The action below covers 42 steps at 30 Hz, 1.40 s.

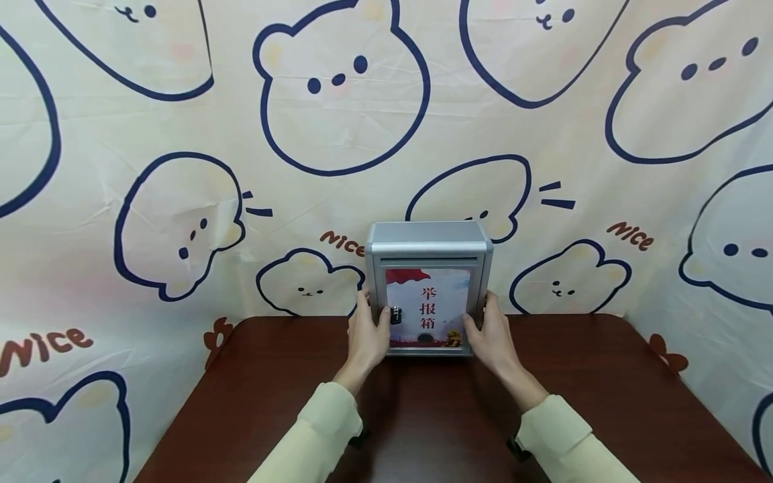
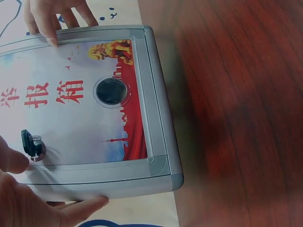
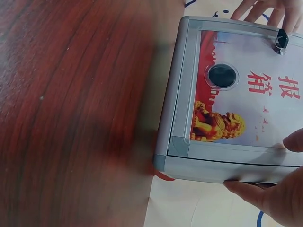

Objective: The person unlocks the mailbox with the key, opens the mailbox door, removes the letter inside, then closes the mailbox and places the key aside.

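A silver metal report box (image 1: 429, 307) with red Chinese lettering stands upright between both hands near the table's back edge. My left hand (image 1: 370, 335) grips its left side, thumb over the front edge and fingers along the side. On the opposite side my right hand (image 1: 492, 339) holds it the same way. A small key (image 2: 32, 143) sits in the lock on the front panel, close to the left thumb. Lower on the panel is a dark round window (image 3: 222, 75). Whether the box's bottom touches the table I cannot tell.
The dark brown wooden table (image 1: 272, 402) spreads beneath the arms. Right behind it hangs a cream cloth (image 1: 338, 147) printed with cartoon bears, which also runs along both sides.
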{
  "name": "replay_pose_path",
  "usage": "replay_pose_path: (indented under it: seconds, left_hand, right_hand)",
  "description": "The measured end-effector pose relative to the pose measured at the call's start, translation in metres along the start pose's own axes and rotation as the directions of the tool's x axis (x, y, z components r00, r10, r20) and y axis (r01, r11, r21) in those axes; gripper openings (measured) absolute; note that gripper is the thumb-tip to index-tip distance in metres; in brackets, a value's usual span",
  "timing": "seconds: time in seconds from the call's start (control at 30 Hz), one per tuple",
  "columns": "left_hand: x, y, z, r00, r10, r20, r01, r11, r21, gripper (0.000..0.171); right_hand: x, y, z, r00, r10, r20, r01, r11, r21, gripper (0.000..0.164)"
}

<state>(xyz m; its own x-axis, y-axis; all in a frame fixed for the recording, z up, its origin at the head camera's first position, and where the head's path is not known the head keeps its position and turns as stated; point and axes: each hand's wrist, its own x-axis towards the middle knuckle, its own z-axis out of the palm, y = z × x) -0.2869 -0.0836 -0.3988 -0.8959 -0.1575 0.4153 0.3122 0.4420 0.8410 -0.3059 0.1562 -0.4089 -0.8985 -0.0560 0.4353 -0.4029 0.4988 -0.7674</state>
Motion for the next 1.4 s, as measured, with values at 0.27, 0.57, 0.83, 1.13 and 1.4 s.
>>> replay_pose_path:
  seconds: [0.27, 0.57, 0.83, 1.13, 1.4]
  left_hand:
    - [-0.005, -0.007, -0.003, 0.999, -0.042, -0.033, 0.043, 0.999, 0.004, 0.048]
    - [-0.007, -0.013, -0.004, 0.996, -0.077, -0.042, 0.077, 0.997, 0.011, 0.049]
    - [-0.007, -0.018, -0.001, 0.995, -0.079, -0.063, 0.081, 0.997, 0.019, 0.049]
    - [-0.007, -0.021, 0.002, 0.992, -0.095, -0.077, 0.097, 0.995, 0.023, 0.048]
    - [-0.003, -0.022, -0.001, 0.991, -0.11, -0.07, 0.111, 0.994, 0.013, 0.047]
  right_hand:
    - [0.002, 0.002, 0.011, 1.0, -0.009, 0.018, 0.009, 1.0, 0.013, 0.06]
    - [0.002, 0.006, 0.021, 1.0, 0.005, 0.009, -0.005, 1.0, 0.002, 0.059]
    - [0.004, 0.011, 0.023, 0.999, 0.023, 0.029, -0.023, 1.0, 0.016, 0.059]
    - [0.007, 0.016, 0.027, 0.999, 0.024, 0.047, -0.026, 0.999, 0.04, 0.059]
    - [0.014, 0.016, 0.028, 0.996, 0.051, 0.071, -0.054, 0.997, 0.046, 0.061]
